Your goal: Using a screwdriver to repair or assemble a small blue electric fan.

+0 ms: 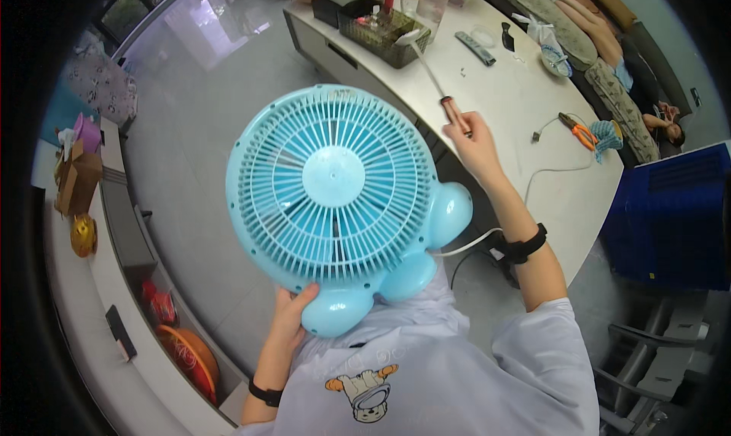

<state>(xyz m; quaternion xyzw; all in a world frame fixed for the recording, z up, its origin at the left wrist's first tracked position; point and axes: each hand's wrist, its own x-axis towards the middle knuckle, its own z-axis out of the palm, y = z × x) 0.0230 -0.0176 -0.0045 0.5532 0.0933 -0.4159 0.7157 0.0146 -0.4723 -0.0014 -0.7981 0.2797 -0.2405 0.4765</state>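
Observation:
A light blue electric fan (333,175) with a round grille and rounded lobes at its base lies face up over my lap. My left hand (288,314) is closed on its lower rim, thumb on top and the other fingers hidden beneath. My right hand (474,143) grips a long-shafted screwdriver (455,116) by its reddish handle, over the edge of the white table (560,200). Its shaft points away toward a dark mesh basket (392,47), apart from the fan. A white rounded thing (408,37) shows where the shaft ends; I cannot tell whether they touch.
Orange-handled pliers (580,133), a grey remote control (475,48) and a pale cord (544,169) lie on the table. A person (651,101) lies on the sofa (601,78) beyond. A blue box (670,215) stands at right; a low cabinet (129,230) runs along the left.

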